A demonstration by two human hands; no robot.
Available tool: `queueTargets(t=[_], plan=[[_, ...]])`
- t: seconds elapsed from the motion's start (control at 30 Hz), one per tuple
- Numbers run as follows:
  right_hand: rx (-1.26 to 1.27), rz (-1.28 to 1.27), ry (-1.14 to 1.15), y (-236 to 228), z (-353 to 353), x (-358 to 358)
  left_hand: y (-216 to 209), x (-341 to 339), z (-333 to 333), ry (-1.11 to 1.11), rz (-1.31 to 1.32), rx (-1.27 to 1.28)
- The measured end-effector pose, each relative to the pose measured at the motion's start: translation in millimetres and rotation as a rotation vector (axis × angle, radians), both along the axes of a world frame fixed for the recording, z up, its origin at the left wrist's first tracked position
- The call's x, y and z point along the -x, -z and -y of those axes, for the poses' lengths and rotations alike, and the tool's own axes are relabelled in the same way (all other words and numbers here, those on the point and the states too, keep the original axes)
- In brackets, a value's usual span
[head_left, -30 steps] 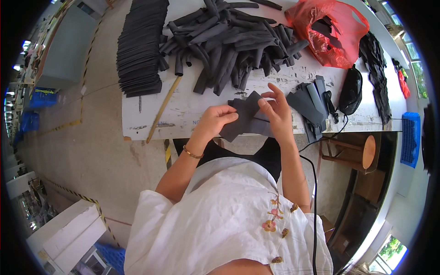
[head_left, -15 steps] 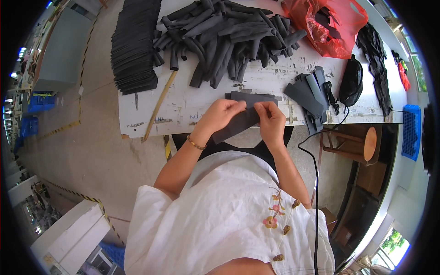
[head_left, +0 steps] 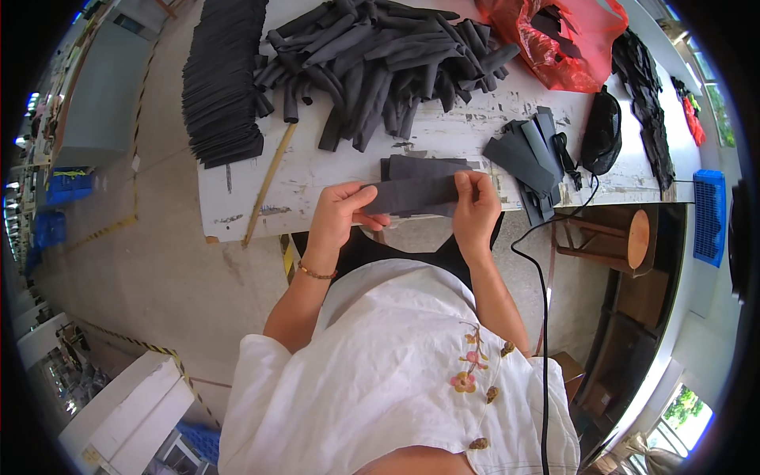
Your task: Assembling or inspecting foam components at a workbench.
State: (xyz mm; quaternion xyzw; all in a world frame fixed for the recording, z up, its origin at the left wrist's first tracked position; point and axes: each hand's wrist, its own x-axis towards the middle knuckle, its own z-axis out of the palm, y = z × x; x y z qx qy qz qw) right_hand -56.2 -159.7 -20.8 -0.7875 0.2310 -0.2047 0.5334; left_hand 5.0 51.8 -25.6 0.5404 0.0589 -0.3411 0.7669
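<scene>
**Operator:** Where the white worktable (head_left: 317, 170) ends at its near edge, how much room do the hands have?

**Inspector:** Both hands sit right at that edge, partly over the gap between table and body. Bare, paint-scuffed tabletop lies just beyond the fingertips. Farther beyond it is a heap of dark rolled tubes (head_left: 388, 55). Out past the left hand (head_left: 336, 218) a thin wooden stick (head_left: 269, 184) lies across the table edge, with a stack of flat black sheets (head_left: 224, 79) beyond it. Out past the right hand (head_left: 475, 210) lie several flat grey strips (head_left: 522, 162), then a black mesh bag (head_left: 602, 131). A black cable (head_left: 542, 317) hangs down on that side.

**Operator:** State of each hand?

**Inspector:** Left hand: fingers curled, pinching the left end of a dark grey foam strip (head_left: 412, 194). Right hand: closed on the strip's right end, thumb on top. The strip spans between them, level, over the table edge.

**Operator:** Material and shape?

**Inspector:** Matte, flat, rectangular and soft-looking. A second like piece (head_left: 419, 168) lies on the table just beyond it. A red plastic bag (head_left: 570, 39), glossy and crumpled, sits far beyond the right hand.
</scene>
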Motion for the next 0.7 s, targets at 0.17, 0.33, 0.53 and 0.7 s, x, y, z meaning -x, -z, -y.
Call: queueTargets(t=[0.17, 0.33, 0.53, 0.7], plan=[[-0.193, -0.165, 0.007, -1.8, 9.9, 0.1, -1.0, 2.6, 3.6, -0.004, 0.007, -0.009], [-0.549, -0.185, -0.118, -0.4, 28.1, 7.7, -1.0, 5.1, 7.7, -0.008, 0.001, -0.033], [-0.289, -0.297, -0.192, -8.3, 17.8, 42.1, 3.5, 19.4, 7.8, 0.146, 0.019, -0.248], [0.118, -0.231, -0.028, 7.6, 9.9, 60.9, 9.3, 48.2, 26.8, 0.056, 0.284, -0.434]])
